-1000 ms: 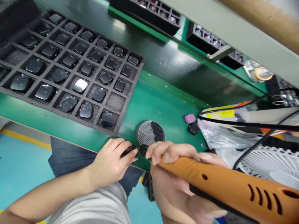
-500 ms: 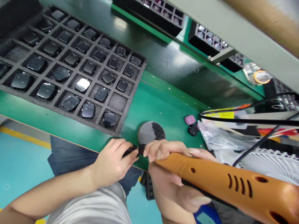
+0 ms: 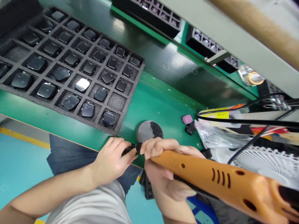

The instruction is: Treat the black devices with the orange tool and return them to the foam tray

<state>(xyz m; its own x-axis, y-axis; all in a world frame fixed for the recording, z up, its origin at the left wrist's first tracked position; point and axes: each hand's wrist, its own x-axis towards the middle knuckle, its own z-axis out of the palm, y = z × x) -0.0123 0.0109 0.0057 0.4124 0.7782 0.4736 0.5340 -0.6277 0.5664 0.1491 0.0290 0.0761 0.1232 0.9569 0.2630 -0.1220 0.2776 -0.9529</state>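
My left hand [image 3: 114, 160] pinches a small black watch case [image 3: 127, 149] at the table's front edge, and the fingers hide part of it. My right hand [image 3: 161, 146] is wrapped round an orange electric screwdriver [image 3: 203, 174]. Its black tip [image 3: 138, 147] meets the right end of the watch case, close to my left fingertips; the exact contact is hidden. Just beyond both hands stands a round perforated dish [image 3: 143, 134], with tiny black pieces, apparently screws, heaped on its right side. A grey foam tray [image 3: 123, 114] at the left holds many dark square watch cases in its compartments.
On the green table [image 3: 161, 107], a pink case [image 3: 187, 119] and a black one [image 3: 190, 128] lie right of the dish. Farther right are a plastic bag [image 3: 210, 134], black cables [image 3: 243, 119] and a white fan grille [image 3: 259, 161]. A shelf beam [image 3: 210, 34] crosses above.
The screwdriver's rear end has swung a little left and down in view, and my right hand has shifted slightly left. The left hand keeps its pinch on the watch case.
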